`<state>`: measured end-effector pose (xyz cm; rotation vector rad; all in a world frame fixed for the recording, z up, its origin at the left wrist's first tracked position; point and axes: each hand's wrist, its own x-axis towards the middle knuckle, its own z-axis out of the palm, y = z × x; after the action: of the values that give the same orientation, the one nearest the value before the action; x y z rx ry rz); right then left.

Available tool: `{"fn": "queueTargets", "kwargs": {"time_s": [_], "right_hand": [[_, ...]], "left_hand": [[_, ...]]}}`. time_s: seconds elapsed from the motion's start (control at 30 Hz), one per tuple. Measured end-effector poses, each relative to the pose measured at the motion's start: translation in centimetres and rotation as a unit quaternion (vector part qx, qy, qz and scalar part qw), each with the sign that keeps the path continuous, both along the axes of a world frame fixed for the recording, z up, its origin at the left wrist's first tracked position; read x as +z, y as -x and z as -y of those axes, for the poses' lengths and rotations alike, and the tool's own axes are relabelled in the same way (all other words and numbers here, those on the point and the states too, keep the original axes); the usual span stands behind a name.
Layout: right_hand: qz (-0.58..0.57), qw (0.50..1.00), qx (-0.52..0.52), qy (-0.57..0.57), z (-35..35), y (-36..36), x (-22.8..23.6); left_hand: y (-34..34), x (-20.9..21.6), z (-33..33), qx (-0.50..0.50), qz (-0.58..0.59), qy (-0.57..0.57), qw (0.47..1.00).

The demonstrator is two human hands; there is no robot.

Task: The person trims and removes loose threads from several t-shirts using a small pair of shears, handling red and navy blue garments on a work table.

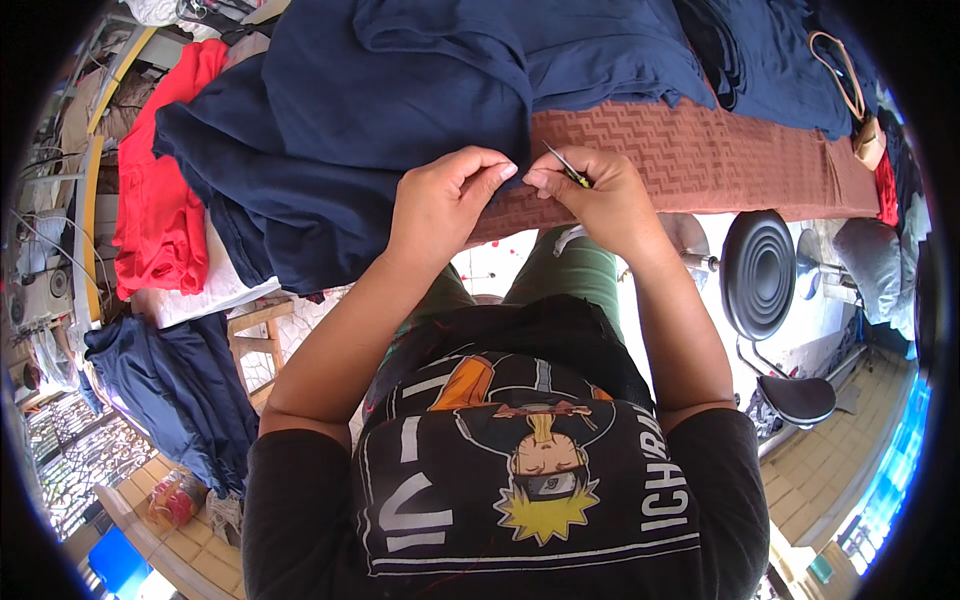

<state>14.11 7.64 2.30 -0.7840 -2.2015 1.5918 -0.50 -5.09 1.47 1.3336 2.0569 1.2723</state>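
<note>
My left hand point(440, 200) is closed in a pinch, thumb against forefinger, at the right edge of the navy cloth point(400, 100). Whatever is between those fingertips is too small to make out. A few centimetres to the right, my right hand point(605, 195) is closed around small thread snips point(572, 170). Their pointed dark blade sticks up past the fingers, and a bit of yellow-green shows at the handle. The right thumb and forefinger also pinch together, facing the left fingertips. Under the cloth lies a reddish-brown patterned table cover point(700, 160).
More navy garments point(610, 50) are piled along the far side. Red cloth point(165, 190) hangs at the left, above another navy garment point(180, 390). To the right stand a round black stool seat point(760, 275) and a smaller black seat point(797, 400). A beige strap point(850, 85) lies far right.
</note>
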Motion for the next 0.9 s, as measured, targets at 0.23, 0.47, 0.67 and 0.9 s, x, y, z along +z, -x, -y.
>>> {"fn": "queueTargets", "kwargs": {"time_s": [0.23,0.47,0.67,0.9], "right_hand": [[-0.005,1.000,0.030,-0.005,-0.1,0.2,1.3],[-0.148,0.985,0.019,-0.091,-0.8,1.7,0.1],[-0.044,0.996,0.060,-0.051,-0.8,1.1,-0.5],[-0.033,0.997,0.040,-0.049,-0.8,1.6,-0.3]], "left_hand": [[-0.4,-0.8,-0.4,-0.036,-0.223,-0.127,0.966],[1.0,-0.7,-1.5,0.005,-0.126,-0.009,0.992],[1.4,-0.6,-1.6,0.047,0.021,-0.005,0.999],[1.5,0.6,-1.4,0.046,0.149,0.022,0.988]]}}
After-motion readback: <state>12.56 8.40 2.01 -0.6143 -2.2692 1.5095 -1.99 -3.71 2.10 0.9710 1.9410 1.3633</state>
